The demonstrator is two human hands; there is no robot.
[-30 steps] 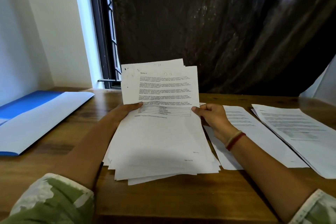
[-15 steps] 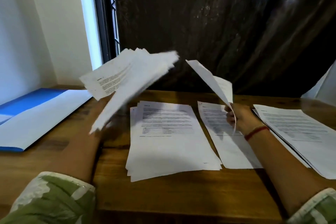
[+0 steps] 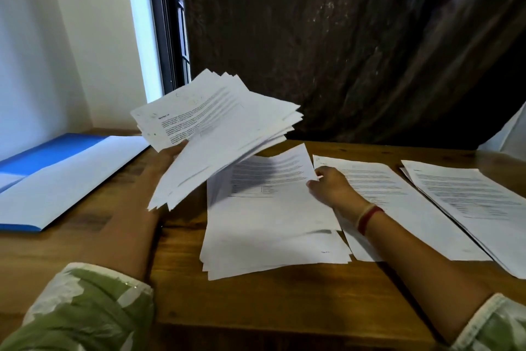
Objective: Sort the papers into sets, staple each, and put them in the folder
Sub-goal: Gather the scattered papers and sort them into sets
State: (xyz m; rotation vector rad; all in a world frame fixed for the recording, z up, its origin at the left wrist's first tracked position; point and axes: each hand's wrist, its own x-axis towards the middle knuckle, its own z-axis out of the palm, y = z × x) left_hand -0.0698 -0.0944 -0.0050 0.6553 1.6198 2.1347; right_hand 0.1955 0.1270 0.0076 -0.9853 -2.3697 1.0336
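Observation:
My left hand [image 3: 170, 152] grips a thick fanned stack of printed sheets [image 3: 219, 128], raised above the wooden table [image 3: 256, 302]. Below it lies a pile of papers [image 3: 270, 236] in the middle of the table. My right hand [image 3: 330, 188] pinches the right edge of that pile's top sheet [image 3: 273, 171], whose far end curls up. Right of the pile lies a single printed sheet [image 3: 398, 208], and beyond it another set of papers [image 3: 466, 197]. An open blue and white folder [image 3: 57, 177] lies at the left.
A white wall and a dark window frame [image 3: 168, 37] stand behind the table at the left. A dark plastic sheet [image 3: 355, 37] hangs along the back. The table's near edge runs between my two green patterned sleeves.
My right hand has come down from holding one sheet in the air to the middle pile, where it now pinches the top sheet. My left hand has carried its stack slightly right.

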